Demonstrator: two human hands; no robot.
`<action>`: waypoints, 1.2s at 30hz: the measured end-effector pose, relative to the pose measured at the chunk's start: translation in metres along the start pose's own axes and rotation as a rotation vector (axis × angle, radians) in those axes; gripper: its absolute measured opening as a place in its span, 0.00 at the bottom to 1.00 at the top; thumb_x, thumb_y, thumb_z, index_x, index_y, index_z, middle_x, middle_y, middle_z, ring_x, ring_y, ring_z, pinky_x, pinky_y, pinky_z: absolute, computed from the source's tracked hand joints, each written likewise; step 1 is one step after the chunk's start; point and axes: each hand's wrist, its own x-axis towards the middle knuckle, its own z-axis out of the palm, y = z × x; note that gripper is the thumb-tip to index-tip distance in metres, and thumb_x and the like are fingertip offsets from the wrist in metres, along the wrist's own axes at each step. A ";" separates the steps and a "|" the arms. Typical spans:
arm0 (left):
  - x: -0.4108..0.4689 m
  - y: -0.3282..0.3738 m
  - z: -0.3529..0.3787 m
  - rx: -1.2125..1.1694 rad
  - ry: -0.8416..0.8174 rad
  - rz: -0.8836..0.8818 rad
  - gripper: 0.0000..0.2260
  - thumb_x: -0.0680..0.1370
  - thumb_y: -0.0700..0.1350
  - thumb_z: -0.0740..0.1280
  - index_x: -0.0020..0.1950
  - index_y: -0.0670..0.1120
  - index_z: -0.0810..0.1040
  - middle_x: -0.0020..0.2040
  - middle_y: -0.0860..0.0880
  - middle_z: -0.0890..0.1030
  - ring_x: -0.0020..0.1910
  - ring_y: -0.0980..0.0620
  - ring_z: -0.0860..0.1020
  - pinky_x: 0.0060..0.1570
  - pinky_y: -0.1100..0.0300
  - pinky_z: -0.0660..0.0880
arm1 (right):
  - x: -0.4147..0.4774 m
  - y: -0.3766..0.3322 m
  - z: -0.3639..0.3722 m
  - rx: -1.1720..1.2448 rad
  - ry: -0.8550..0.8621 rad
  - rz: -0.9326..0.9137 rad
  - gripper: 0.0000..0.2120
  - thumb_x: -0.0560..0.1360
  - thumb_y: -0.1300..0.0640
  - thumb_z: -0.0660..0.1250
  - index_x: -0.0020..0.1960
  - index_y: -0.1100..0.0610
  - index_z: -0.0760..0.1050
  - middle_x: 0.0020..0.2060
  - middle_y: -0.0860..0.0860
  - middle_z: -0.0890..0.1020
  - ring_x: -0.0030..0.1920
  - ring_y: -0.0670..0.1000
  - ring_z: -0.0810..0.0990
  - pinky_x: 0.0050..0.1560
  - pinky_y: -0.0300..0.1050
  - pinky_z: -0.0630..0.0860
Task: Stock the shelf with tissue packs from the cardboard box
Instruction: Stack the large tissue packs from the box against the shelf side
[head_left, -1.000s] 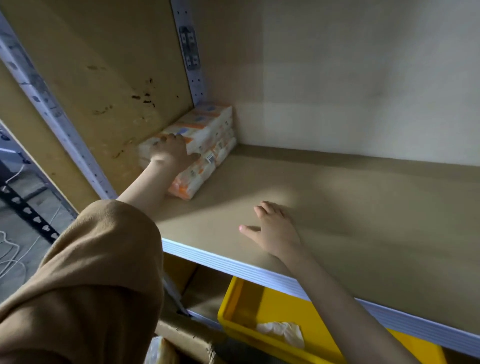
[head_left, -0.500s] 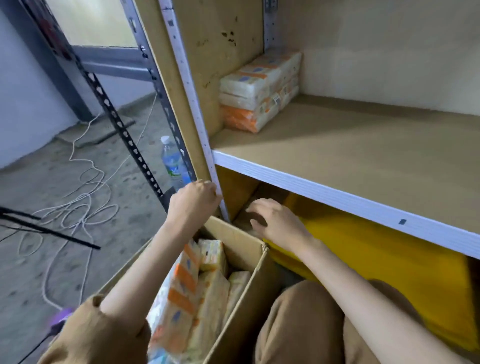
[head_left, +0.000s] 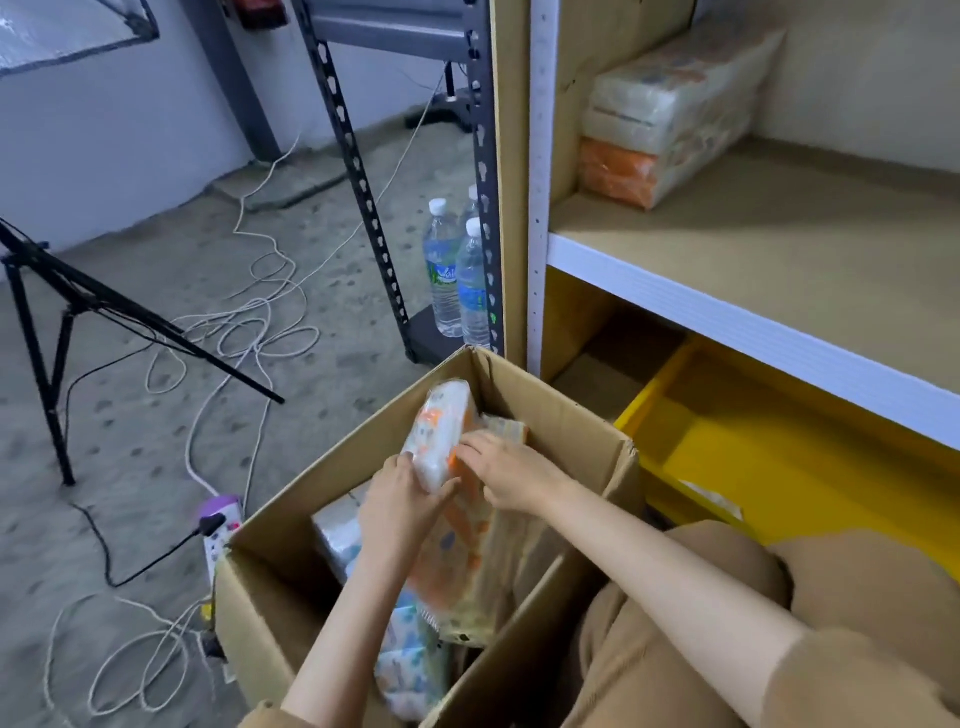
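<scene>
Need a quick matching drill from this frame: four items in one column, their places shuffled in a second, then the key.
Items:
1. tissue pack
2. stacked tissue packs
3. water bottles
4. yellow bin

Places:
A. on the floor beside the rack upright
B. under the shelf board
C. held by left hand and right hand over the cardboard box
D. back left corner of the shelf

Pairs: 1-C, 2-D, 3-A, 4-B

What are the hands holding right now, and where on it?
Both hands grip one tissue pack over the cardboard box: left hand at its lower end, right hand on its side.
</scene>
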 end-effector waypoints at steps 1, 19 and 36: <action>0.004 0.000 0.001 -0.019 -0.007 -0.018 0.28 0.72 0.59 0.67 0.60 0.39 0.71 0.60 0.43 0.76 0.60 0.44 0.74 0.53 0.53 0.73 | 0.012 -0.003 0.000 -0.045 -0.007 -0.033 0.25 0.75 0.67 0.60 0.71 0.62 0.61 0.70 0.58 0.65 0.72 0.56 0.62 0.73 0.47 0.60; -0.004 -0.008 0.013 -0.201 0.027 -0.064 0.23 0.68 0.48 0.72 0.59 0.42 0.72 0.53 0.43 0.79 0.52 0.44 0.76 0.40 0.57 0.67 | 0.077 0.012 -0.006 -0.162 -0.234 -0.221 0.24 0.70 0.64 0.67 0.64 0.61 0.67 0.62 0.57 0.70 0.63 0.56 0.67 0.63 0.49 0.69; -0.057 0.166 -0.162 0.019 0.416 0.634 0.32 0.68 0.54 0.71 0.69 0.48 0.67 0.64 0.46 0.76 0.62 0.44 0.74 0.56 0.52 0.73 | -0.084 0.047 -0.241 -0.274 0.483 0.144 0.32 0.63 0.61 0.72 0.65 0.58 0.68 0.62 0.57 0.71 0.64 0.56 0.67 0.66 0.50 0.67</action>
